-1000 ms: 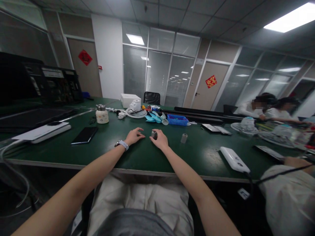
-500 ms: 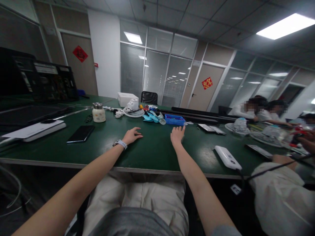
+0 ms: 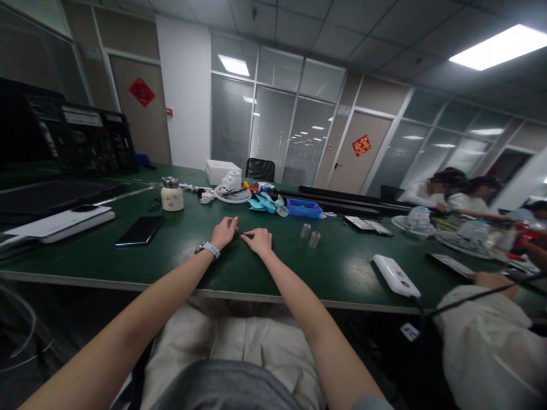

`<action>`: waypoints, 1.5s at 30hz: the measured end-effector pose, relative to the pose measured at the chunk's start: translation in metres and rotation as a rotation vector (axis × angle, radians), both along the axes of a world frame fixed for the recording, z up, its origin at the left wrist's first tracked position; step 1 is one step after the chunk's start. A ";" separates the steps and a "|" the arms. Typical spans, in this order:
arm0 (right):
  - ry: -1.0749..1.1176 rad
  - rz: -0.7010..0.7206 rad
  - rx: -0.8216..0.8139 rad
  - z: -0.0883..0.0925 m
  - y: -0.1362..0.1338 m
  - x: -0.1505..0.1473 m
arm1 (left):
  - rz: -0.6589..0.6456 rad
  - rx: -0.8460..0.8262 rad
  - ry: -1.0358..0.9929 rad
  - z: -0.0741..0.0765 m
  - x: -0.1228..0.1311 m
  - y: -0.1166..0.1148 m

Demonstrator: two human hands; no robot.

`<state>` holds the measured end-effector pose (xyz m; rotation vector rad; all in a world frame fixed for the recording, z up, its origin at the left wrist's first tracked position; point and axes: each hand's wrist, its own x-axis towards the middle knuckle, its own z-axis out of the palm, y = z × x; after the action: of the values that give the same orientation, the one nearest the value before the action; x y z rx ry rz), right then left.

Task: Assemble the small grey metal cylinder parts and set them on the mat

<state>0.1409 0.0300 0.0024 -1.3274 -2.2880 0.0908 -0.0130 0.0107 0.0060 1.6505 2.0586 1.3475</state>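
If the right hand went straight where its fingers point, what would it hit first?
Most likely the left hand, close ahead of the right hand, though exact depth is hard to judge.

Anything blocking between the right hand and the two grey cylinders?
Nothing visible: just green tabletop between the right hand and the two grey cylinders. The blue basket sits beyond them, out of that line.

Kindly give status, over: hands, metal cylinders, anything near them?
Left hand, right hand: close together, grip unclear. Two cylinders: upright on table, right of both hands. Blue tray just beyond cylinders.
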 end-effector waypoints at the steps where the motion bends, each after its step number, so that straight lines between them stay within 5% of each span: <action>1: 0.011 -0.006 -0.011 0.001 -0.001 -0.003 | -0.001 -0.002 0.008 0.000 0.000 0.000; 6: 0.044 -0.025 0.128 0.021 0.005 0.021 | -0.006 -0.026 0.008 0.000 0.000 -0.001; 10: 0.150 -0.348 0.326 0.041 0.018 0.085 | -0.033 -0.038 0.015 0.001 -0.001 -0.001; 17: 0.201 -0.691 0.249 0.039 0.040 0.174 | -0.041 -0.024 0.023 -0.003 -0.002 -0.001; 45: 0.164 -0.600 0.018 0.034 0.056 0.168 | -0.062 -0.057 0.073 -0.003 0.000 -0.001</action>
<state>0.3087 0.0860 0.0366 -1.8587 -1.6730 -0.0232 -0.0132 0.0094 0.0027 1.7485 2.0470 1.2149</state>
